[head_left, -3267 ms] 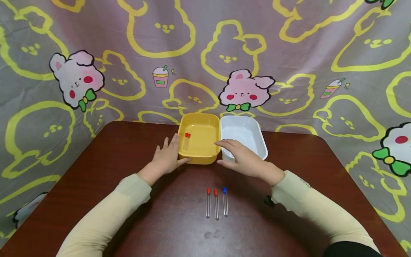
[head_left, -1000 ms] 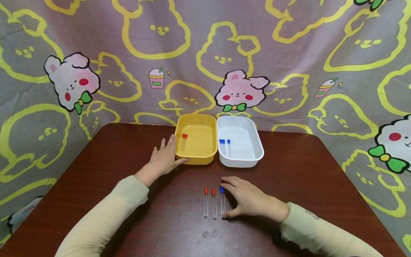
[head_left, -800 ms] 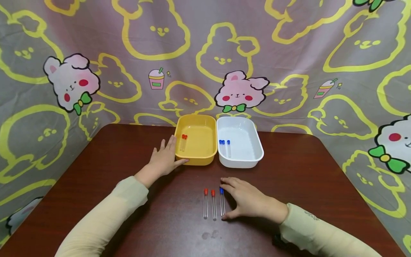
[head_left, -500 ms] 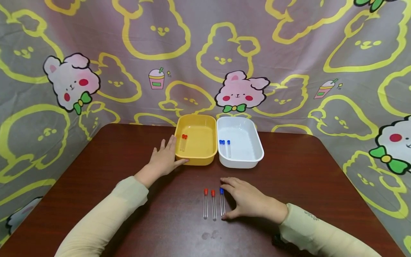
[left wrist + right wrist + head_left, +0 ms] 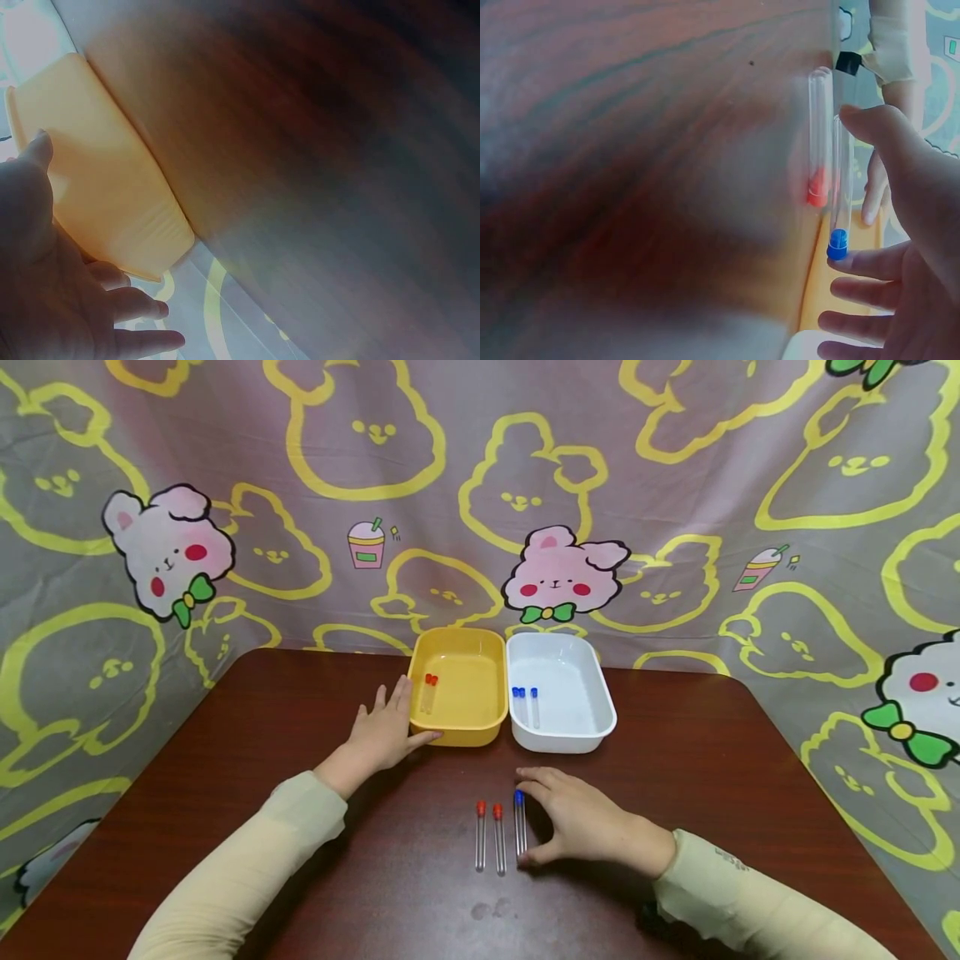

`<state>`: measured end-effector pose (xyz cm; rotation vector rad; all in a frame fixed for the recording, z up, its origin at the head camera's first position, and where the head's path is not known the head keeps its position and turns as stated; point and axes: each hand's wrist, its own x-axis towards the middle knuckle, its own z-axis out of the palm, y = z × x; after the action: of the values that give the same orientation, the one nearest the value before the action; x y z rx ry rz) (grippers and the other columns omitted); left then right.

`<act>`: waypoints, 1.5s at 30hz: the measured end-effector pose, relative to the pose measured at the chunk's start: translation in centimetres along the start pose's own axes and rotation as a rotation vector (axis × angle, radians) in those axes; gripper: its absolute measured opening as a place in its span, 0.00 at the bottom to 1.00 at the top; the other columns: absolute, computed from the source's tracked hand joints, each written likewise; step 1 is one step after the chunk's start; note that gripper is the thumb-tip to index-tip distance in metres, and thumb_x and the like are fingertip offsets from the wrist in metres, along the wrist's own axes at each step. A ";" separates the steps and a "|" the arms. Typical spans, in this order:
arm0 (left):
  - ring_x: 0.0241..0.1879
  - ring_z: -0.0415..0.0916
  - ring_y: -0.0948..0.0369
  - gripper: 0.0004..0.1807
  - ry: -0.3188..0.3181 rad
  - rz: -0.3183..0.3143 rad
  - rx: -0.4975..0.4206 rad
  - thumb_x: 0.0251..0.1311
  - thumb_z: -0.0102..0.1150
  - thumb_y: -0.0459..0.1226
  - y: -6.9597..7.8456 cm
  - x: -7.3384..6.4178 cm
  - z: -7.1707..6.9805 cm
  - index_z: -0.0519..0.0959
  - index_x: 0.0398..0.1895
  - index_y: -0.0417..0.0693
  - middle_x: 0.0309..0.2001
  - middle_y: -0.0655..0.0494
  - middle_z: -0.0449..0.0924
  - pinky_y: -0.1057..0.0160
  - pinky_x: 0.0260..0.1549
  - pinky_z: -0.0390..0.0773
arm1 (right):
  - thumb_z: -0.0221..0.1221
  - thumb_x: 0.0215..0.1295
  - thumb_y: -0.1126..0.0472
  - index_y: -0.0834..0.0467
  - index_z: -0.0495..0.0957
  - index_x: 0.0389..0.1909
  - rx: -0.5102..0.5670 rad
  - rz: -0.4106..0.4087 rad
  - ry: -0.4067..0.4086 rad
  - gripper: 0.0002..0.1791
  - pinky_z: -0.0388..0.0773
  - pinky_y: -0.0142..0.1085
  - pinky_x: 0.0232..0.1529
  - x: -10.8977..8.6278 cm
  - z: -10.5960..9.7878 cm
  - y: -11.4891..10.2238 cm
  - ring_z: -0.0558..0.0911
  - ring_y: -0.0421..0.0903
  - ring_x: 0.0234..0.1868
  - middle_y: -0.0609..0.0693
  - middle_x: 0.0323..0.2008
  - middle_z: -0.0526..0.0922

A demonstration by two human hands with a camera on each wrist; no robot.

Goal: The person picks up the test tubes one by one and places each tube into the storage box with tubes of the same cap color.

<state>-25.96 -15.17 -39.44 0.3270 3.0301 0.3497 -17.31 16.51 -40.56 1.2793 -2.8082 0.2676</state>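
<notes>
The right hand (image 5: pixel 585 817) pinches a blue-capped tube (image 5: pixel 520 828) end to end, thumb near, index finger at the far cap, just right of two red-capped tubes (image 5: pixel 500 845) on the table (image 5: pixel 352 893). The left hand (image 5: pixel 381 731), fingers apart, touches the yellow tray's (image 5: pixel 474 697) left side. That two-point hold looks slight — uneven pressure could let the tube slip, perhaps knocking its neighbours askew

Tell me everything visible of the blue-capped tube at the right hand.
The tube is slim, straight and clear, glass or plastic by look, seemingly empty, with a blue cap. The right hand holds it end to end: index finger at the cap, thumb at the other end. It is right of two red-capped tubes, cap at the far end. Whether it touches the table is unclear.
</notes>
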 end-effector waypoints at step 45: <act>0.78 0.41 0.35 0.61 0.008 0.003 0.009 0.67 0.54 0.66 0.1 0.0 -0.1 0.38 0.82 0.35 0.82 0.40 0.36 0.30 0.69 0.51 | 0.77 0.46 0.36 0.69 0.72 0.67 -0.044 0.102 0.081 0.55 0.72 0.50 0.65 1.7 -6.2 2.0 0.74 0.59 0.66 0.61 0.64 0.76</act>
<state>-25.94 -15.13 -39.32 0.3309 3.0404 0.3380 -20.14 17.58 -34.54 1.0929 -2.7982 0.2533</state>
